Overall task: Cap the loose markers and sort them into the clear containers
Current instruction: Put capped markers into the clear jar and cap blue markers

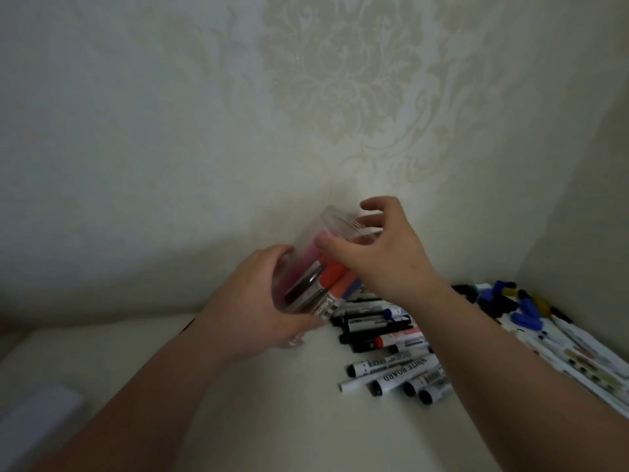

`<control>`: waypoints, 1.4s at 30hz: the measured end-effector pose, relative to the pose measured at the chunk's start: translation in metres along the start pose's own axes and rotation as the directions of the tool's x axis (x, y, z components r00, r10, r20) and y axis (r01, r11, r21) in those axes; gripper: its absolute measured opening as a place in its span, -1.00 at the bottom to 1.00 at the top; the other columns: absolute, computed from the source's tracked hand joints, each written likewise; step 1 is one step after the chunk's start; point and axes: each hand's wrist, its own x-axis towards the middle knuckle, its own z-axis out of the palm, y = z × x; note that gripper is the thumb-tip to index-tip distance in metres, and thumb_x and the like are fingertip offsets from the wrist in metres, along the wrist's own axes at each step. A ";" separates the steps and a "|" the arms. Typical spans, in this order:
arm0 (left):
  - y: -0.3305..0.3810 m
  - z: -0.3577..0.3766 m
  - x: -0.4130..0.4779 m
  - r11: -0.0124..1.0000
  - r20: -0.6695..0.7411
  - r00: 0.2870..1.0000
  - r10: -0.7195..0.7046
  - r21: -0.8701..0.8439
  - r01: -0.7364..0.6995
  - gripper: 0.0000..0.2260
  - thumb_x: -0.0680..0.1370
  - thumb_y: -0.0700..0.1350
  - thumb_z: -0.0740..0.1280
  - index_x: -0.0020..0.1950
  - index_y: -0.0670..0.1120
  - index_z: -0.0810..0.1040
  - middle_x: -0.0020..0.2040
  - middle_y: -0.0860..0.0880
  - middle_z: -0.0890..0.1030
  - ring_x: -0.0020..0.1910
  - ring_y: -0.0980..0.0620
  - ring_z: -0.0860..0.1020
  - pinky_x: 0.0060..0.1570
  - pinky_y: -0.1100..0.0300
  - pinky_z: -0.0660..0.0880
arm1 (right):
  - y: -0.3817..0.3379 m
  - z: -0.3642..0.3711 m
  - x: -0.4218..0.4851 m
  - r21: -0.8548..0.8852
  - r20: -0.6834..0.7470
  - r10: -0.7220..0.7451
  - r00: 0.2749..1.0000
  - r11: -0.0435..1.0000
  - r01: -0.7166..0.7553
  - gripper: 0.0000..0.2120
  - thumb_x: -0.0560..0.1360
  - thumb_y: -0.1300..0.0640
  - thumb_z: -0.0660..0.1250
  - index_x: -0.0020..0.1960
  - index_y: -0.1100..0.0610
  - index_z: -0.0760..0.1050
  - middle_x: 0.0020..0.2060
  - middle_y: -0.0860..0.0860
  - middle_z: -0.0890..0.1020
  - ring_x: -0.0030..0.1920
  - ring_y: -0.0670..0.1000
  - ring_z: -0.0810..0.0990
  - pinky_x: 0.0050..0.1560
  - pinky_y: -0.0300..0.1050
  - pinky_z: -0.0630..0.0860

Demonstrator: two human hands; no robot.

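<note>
My left hand (258, 301) grips the clear container (318, 226), tilted, mouth up-right at my right hand (381, 257); its fingers curl at the rim, can't tell if holding anything. Loose markers (391, 366) lie below-right, nearer the right hand

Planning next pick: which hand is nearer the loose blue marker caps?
Right. Right hand, at the clear plastic container's mouth, is left of the caps; left hand grips it farther left.

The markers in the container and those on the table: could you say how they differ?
The container markers sit bundled in the clear container the left hand grips; the table markers lie loose. Container markers show red, pink; table markers mostly black, white. Some of each carry whiteboard print.
</note>
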 end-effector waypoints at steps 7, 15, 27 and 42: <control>-0.001 -0.006 -0.006 0.957 -0.010 0.980 -0.199 -0.217 0.192 -0.30 0.11 0.03 0.73 0.13 0.15 0.44 -0.01 0.19 0.66 -0.08 0.36 0.62 -0.04 0.24 0.58 | -0.016 0.032 0.006 -0.248 0.137 -0.168 0.976 0.948 0.198 0.01 0.12 -0.32 0.62 0.42 -0.15 0.19 0.30 -0.15 0.37 0.19 -0.14 0.52 0.06 -0.13 0.64; 0.013 -0.031 -0.012 0.935 0.175 0.920 -0.351 0.112 0.336 -0.32 0.08 0.34 0.63 0.05 0.08 0.49 -0.06 0.14 0.65 -0.13 0.24 0.60 -0.16 0.17 0.53 | -0.002 -0.009 -0.018 -0.221 0.063 -0.062 0.996 0.972 0.075 -0.26 0.33 -0.39 0.38 0.41 -0.14 0.28 0.20 -0.23 0.48 0.11 -0.26 0.53 -0.02 -0.26 0.52; 0.156 0.086 0.005 0.992 0.242 0.963 0.122 -0.009 -0.123 -0.63 0.50 0.17 0.44 -0.36 -0.05 0.51 -0.46 0.00 0.52 -0.54 0.16 0.38 -0.53 0.34 0.28 | 0.075 -0.206 -0.060 -0.319 -0.338 0.229 0.913 0.885 -0.340 -0.76 0.58 0.08 0.36 -0.21 0.16 0.63 -0.38 0.02 0.67 -0.40 -0.04 0.57 -0.29 -0.12 0.50; 0.127 0.146 0.048 0.994 -0.184 0.982 0.032 -0.095 -0.051 -0.92 0.56 -0.19 0.39 -0.10 -0.02 0.61 -0.29 0.10 0.58 -0.24 0.16 0.53 -0.39 0.49 0.33 | 0.144 -0.242 -0.070 -0.598 -0.248 0.227 0.942 0.729 -0.333 -0.90 0.56 0.08 0.32 -0.04 -0.03 0.62 -0.16 -0.10 0.64 -0.22 -0.05 0.58 -0.14 -0.10 0.57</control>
